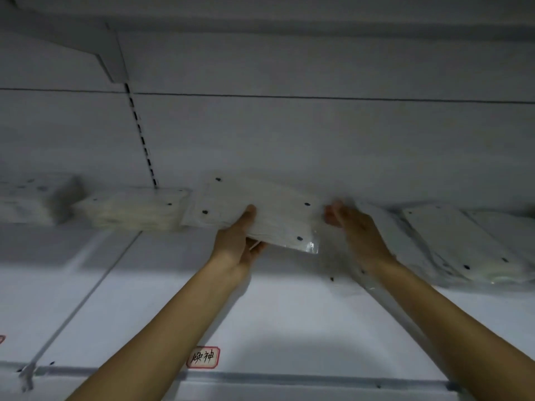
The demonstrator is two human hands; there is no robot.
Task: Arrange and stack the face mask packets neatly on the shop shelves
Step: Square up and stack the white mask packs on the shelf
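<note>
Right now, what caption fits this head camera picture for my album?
Left hand grips a face mask packet while right hand touches its edge.

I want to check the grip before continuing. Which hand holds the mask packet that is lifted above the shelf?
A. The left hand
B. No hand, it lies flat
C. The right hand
A: the left hand grips the lifted mask packet from below with its thumb on top, while the right hand only reaches toward its far edge.

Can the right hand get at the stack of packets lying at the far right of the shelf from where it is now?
Probably yes. The right hand holds nothing that I can make out and sits just left of the far-right stack, with nothing standing between them. The left hand alone grips the lifted packet.
</note>
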